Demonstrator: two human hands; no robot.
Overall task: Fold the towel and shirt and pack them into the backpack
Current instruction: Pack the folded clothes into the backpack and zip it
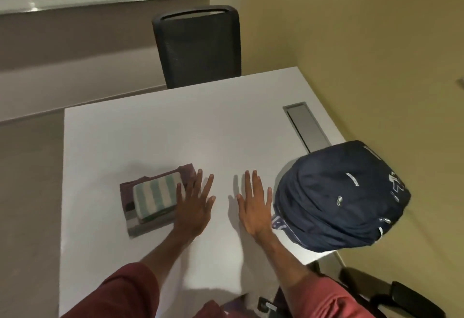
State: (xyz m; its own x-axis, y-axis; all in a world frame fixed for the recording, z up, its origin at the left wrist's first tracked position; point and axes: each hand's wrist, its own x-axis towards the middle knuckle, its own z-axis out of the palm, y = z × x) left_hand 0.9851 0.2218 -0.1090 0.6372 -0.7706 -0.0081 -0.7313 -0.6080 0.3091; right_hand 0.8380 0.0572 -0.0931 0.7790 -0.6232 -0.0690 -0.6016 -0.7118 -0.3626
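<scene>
A folded green-and-white striped towel lies on top of a folded purple and grey shirt on the white table, left of centre. My left hand rests flat with fingers spread, its thumb side against the right edge of the stack. Flat on the bare table lies my right hand, fingers apart, holding nothing. A navy backpack sits at the table's right edge, just right of my right hand and partly overhanging. Its zippers look shut from here.
A black mesh office chair stands at the table's far side. A grey cable hatch is set in the tabletop at the back right. A dark chair armrest shows at the bottom right. Beige walls close in on the right.
</scene>
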